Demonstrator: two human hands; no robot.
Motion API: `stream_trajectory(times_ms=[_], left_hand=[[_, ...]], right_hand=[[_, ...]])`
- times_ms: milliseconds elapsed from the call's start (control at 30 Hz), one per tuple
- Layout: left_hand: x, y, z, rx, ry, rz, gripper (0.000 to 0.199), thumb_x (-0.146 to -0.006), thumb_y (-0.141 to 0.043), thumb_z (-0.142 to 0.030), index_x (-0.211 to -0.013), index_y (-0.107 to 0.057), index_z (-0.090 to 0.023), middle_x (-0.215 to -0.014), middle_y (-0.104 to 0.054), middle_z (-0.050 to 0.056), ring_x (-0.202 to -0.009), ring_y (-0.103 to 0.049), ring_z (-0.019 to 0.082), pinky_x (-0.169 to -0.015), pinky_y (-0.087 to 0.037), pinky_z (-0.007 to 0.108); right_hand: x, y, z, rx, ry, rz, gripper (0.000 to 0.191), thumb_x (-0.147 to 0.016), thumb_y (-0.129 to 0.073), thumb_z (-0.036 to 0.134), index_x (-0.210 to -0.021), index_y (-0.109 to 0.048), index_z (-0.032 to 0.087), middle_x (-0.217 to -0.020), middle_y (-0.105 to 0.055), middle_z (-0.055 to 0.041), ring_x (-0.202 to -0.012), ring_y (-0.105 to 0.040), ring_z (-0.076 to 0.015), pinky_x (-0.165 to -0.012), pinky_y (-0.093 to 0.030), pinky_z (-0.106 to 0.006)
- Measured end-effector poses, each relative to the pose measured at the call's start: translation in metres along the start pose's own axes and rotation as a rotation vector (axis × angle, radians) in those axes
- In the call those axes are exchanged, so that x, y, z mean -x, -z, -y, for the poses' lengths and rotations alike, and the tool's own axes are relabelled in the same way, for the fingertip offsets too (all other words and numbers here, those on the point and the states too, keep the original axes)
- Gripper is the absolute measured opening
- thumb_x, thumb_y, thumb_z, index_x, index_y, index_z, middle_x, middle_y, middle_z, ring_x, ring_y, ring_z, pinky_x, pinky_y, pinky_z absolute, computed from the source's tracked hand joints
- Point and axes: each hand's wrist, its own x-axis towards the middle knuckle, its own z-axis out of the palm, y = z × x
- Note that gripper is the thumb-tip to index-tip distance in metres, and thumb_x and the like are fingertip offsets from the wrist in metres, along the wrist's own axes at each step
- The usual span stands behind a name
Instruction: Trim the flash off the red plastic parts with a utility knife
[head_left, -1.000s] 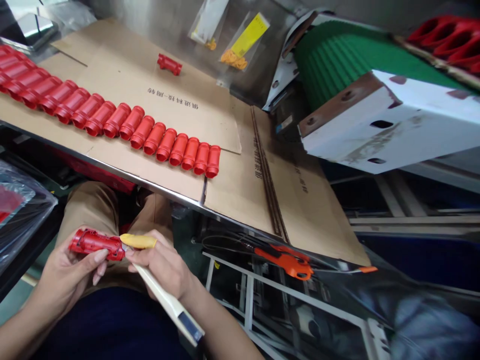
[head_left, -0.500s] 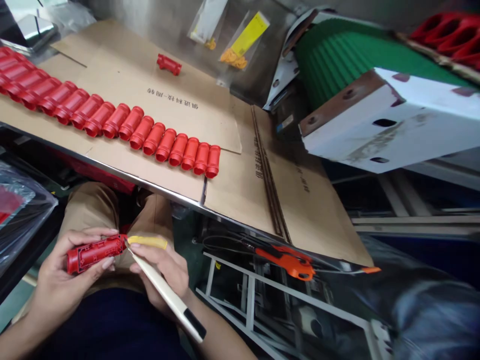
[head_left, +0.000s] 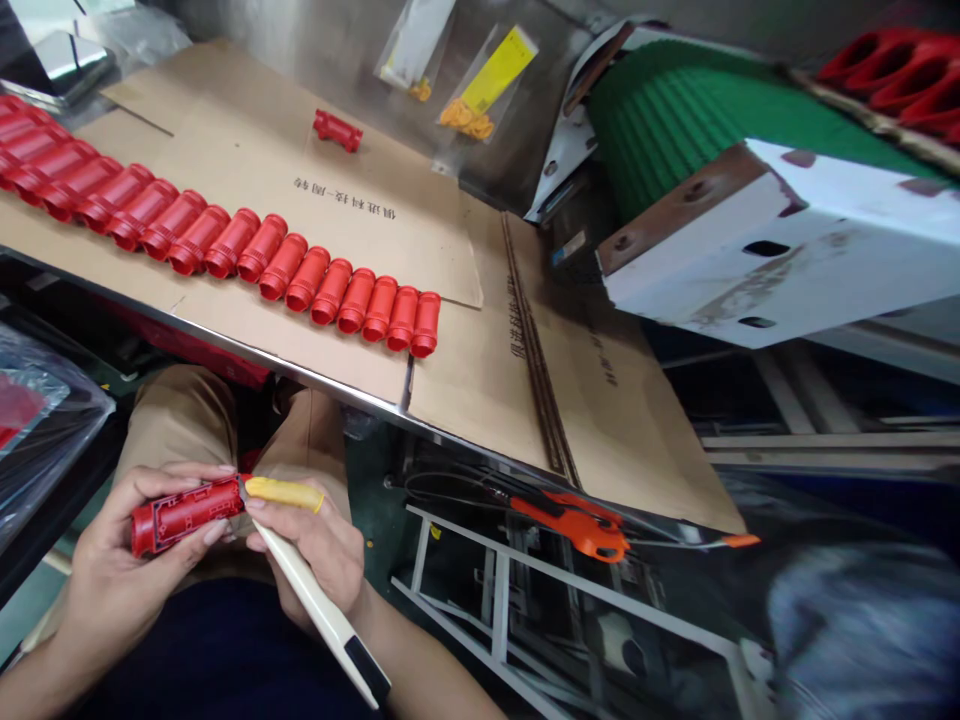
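My left hand is wrapped around a red plastic tube with dark outlined markings on its side, held low over my lap. In my right hand is a slim knife with a white handle and a black end. Its thin tip meets the right end of the tube; the exact contact is hard to make out. A yellow finger cot covers one finger of that hand, which rests by the tube's end.
A long row of red tubes lines the cardboard-covered table, with one tube apart behind. Bagged orange finger cots lie farther back. At right stands a white-framed conveyor with a green belt. An orange tool hangs below the edge.
My right hand and the knife have shifted slightly left and down. The tube's right end has tipped a little, while the left hand keeps its hold.
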Motion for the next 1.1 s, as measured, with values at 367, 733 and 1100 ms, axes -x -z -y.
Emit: stream_trajectory(times_ms=[367,733,1100], left_hand=[[-0.003,-0.008,-0.01,0.298,0.4,-0.063,0.033,-0.073,-0.106,-0.037,-0.094,-0.084,-0.025,-0.104,-0.087,0.005,-0.065,-0.075,0.018,-0.067,-0.068,0.03],[-0.007,-0.013,-0.013,0.36,0.465,-0.031,0.047,-0.069,-0.108,-0.032,-0.101,-0.075,-0.019,-0.108,-0.089,0.012,-0.08,-0.083,0.025,-0.062,-0.067,0.029],[-0.01,-0.018,-0.025,0.306,0.414,0.001,0.062,-0.076,-0.102,-0.05,-0.122,-0.067,-0.028,-0.073,-0.079,-0.002,-0.056,-0.072,0.02,-0.054,-0.06,0.027]], right_hand=[[0.005,0.012,-0.005,0.067,0.015,0.033,0.027,-0.109,-0.069,0.012,-0.136,-0.074,0.016,-0.114,-0.086,-0.017,-0.1,-0.083,-0.0265,-0.084,-0.073,-0.039],[0.011,0.031,-0.011,-0.306,-0.551,-0.169,0.018,-0.106,-0.083,0.037,-0.114,-0.085,0.021,-0.102,-0.088,-0.0115,-0.085,-0.087,-0.0238,-0.08,-0.075,-0.038],[0.023,0.026,-0.017,-0.337,-0.618,-0.272,0.023,-0.104,-0.083,0.042,-0.112,-0.086,0.02,-0.101,-0.087,-0.0106,-0.08,-0.086,-0.0209,-0.074,-0.076,-0.032]])
